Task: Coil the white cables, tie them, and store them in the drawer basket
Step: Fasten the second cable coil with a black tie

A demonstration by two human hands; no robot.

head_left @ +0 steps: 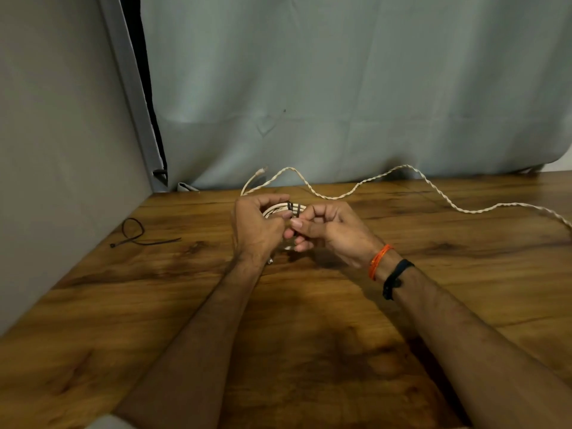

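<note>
I see a warm brown wood-grain table [309,320] with dark streaks. At its twelve o'clock lies a cream-white twisted cable [402,178]; at nine, a black looped zip tie [136,235]. Behind hangs a pale grey-blue curtain [340,88]. My right wrist carries an orange thread band [380,261] and a black cord band [396,278].

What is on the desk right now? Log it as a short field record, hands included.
surface: wooden table
left hand: grips the coiled white cable
right hand: pinches the black tie wrapped round the coil
loose cable: uncoiled, trailing across the table to the right
spare tie: black, looped, lying at left, apart from the hands
drawer basket: not in view
</note>
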